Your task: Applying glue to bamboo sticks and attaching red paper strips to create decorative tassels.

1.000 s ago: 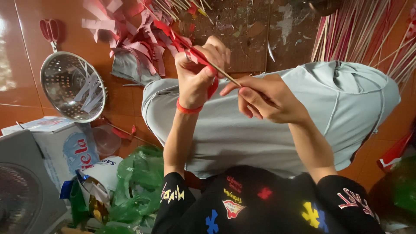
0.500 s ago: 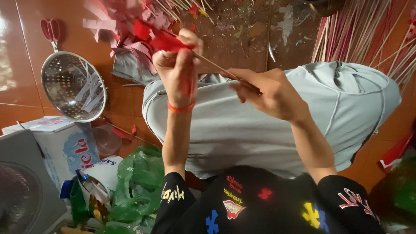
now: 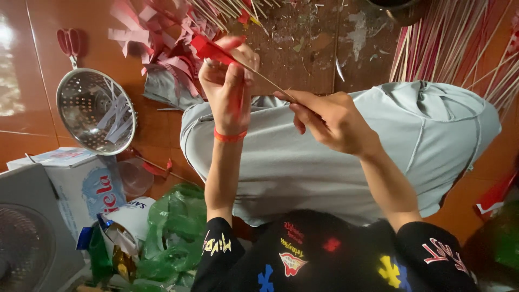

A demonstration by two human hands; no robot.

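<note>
Between the pinched fingertips of the left hand (image 3: 227, 86) sits a folded piece of red paper (image 3: 212, 50), wrapped about the upper end of a thin stick (image 3: 258, 77). Just below and beside them, the right hand (image 3: 327, 120) has its thumb and forefinger closed on the stick's lower end, the other fingers curled loosely. Past the left fingertips lie pink paper scraps (image 3: 157, 46), and farther off a metal colander (image 3: 96, 111).

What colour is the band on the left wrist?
Red-orange band, seen in the head view.
</note>
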